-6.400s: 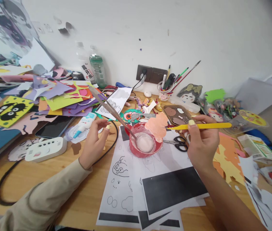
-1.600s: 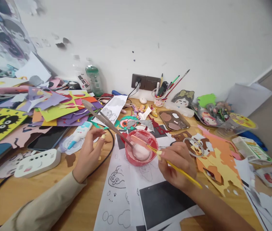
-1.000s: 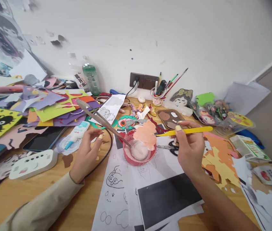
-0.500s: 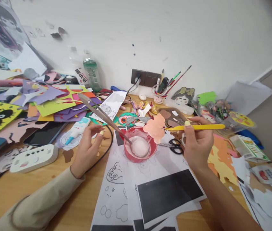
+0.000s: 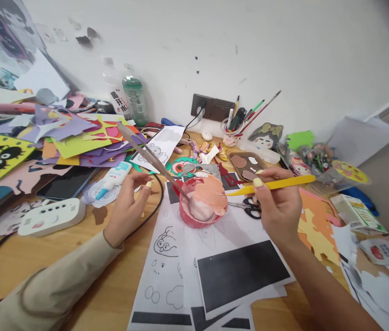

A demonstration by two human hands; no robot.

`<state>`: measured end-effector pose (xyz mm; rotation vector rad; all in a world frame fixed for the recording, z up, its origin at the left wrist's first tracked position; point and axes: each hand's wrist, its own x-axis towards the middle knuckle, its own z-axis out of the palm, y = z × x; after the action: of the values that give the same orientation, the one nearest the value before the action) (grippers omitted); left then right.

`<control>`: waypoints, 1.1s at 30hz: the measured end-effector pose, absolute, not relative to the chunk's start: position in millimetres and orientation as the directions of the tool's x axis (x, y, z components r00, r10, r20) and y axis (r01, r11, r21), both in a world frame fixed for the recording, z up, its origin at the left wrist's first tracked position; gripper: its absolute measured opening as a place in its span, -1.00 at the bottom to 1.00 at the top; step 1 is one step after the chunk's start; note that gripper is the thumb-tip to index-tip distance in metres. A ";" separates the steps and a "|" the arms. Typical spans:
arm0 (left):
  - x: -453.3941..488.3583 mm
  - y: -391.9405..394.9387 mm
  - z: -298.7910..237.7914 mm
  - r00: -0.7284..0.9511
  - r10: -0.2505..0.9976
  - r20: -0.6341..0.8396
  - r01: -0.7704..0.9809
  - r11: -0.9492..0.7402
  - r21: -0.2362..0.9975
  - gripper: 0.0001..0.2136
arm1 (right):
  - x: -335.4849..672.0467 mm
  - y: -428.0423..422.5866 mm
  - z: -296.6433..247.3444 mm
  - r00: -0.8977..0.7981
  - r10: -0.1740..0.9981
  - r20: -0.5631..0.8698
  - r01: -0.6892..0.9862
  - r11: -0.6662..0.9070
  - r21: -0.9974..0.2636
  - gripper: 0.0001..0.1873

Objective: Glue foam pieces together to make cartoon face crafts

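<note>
Right hand (image 5: pixel 279 207): grip pinching slim, smooth yellow tweezers (image 5: pixel 285 183), tip at a flat, lobed peach cutout (image 5: pixel 211 193) with a wet-looking face, tilted over the round red bowl (image 5: pixel 188 217). Whitish creamy paste (image 5: pixel 199 211) inside; long dull-metal tool (image 5: pixel 161 169) leans in. Left hand (image 5: pixel 128 206): grip spread, fingers loosely curled, near bowl. Bowl on thin printed sheets (image 5: pixel 170 276), wood-grain table (image 5: pixel 111 294) below. Black-handled scissors (image 5: pixel 252 210) just beside.

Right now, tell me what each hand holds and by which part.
The right hand pinches the yellow tweezers near their middle; their tips hold the peach cut-out by its right edge. The left hand holds nothing.
</note>
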<state>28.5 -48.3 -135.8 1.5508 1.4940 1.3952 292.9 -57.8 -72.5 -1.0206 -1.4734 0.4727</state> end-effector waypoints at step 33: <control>28.3 -49.8 -135.4 -0.161 0.946 0.282 0.359 -0.210 0.909 -0.76 | 276.8 -66.6 -75.7 0.181 0.873 0.453 0.188 0.421 -0.887 -0.87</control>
<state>28.3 -49.8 -135.4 1.5569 1.5004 1.3808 276.8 -66.6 -75.7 -1.0609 -1.3274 0.6407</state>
